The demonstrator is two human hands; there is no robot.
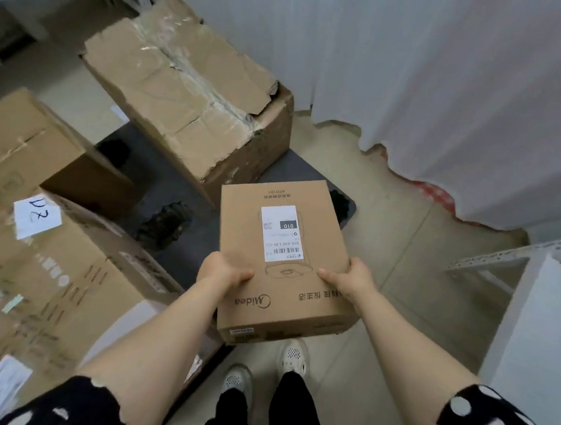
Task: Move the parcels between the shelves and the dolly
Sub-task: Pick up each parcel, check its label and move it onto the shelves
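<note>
**Parcel [283,261] held aloft beside the dolly [176,187]**

The person holds the Midea-printed parcel in the air, near the grey dolly's corner. The left grip [224,271] clasps its left edge and the right grip [350,276] its right edge (thumbs on top). A torn carton [188,90] sits on the dolly.

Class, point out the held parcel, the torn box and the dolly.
held parcel [283,235], head view, white label on its top
torn box [182,83], head view, crumpled top flap
dolly [170,180], head view, bare grey deck
</note>
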